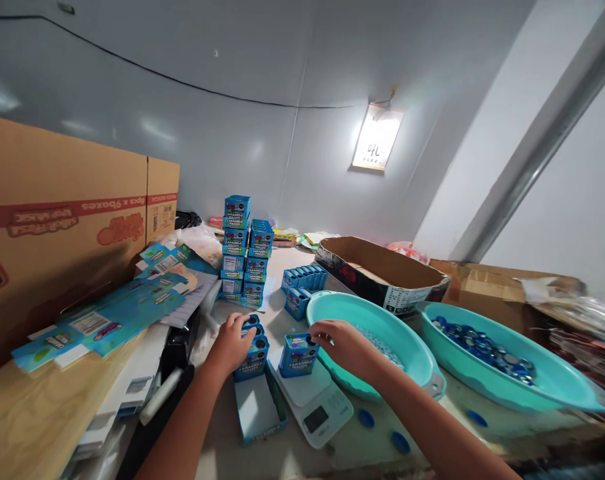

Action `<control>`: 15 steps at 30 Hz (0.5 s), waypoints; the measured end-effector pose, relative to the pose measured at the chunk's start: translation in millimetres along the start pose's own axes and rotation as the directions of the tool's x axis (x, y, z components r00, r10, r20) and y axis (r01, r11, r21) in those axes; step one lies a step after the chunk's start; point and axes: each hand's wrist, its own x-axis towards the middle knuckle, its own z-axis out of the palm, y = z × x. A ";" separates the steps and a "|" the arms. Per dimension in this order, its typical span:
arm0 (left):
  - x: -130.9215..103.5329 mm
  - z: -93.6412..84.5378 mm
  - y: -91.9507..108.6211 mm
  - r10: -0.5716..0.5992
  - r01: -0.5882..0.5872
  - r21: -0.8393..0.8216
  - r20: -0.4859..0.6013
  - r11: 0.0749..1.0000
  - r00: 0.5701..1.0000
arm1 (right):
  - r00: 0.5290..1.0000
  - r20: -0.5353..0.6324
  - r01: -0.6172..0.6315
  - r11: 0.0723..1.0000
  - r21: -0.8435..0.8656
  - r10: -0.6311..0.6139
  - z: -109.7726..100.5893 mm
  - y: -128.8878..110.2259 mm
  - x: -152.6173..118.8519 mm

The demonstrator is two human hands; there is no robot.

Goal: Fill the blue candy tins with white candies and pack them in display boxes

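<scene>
My left hand (232, 343) rests on small blue boxes (254, 359) that stand at the far end of a shallow open tray (260, 403). Its fingers curl over their tops. On a white digital scale (310, 400) stands one upright blue box (298, 357). My right hand (338, 337) is at that box's upper right corner, thumb and fingers together; whether it pinches something there is too small to tell. Behind the scale, a turquoise basin (327, 303) holds small pale pieces. A second turquoise basin (507, 333) has blue round lids in it.
Stacked blue boxes (235, 250) stand at the back, beside a row of boxes (305, 277). A black-sided cardboard tray (382, 273) lies behind the basins. Flat printed cards (102, 323) and a large carton (72, 227) are at left. Loose blue lids (400, 441) lie at the front.
</scene>
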 end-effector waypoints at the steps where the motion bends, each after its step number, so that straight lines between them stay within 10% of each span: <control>1: -0.8 -0.3 0.0 0.005 -0.005 -0.001 -0.001 1.000 1.000 | 1.000 -0.012 0.010 1.000 -0.011 -0.010 3.1 0.8 0.5; 9: -4.4 -3.0 -0.1 -0.005 0.005 -0.008 0.007 1.000 1.000 | 0.991 -0.078 0.095 0.988 -0.123 -0.105 23.5 -0.1 -3.1; 15: -4.6 -5.7 1.1 0.005 -0.005 0.009 -0.003 1.000 1.000 | 0.986 -0.045 -0.163 0.971 -0.177 0.158 1.2 31.3 -2.3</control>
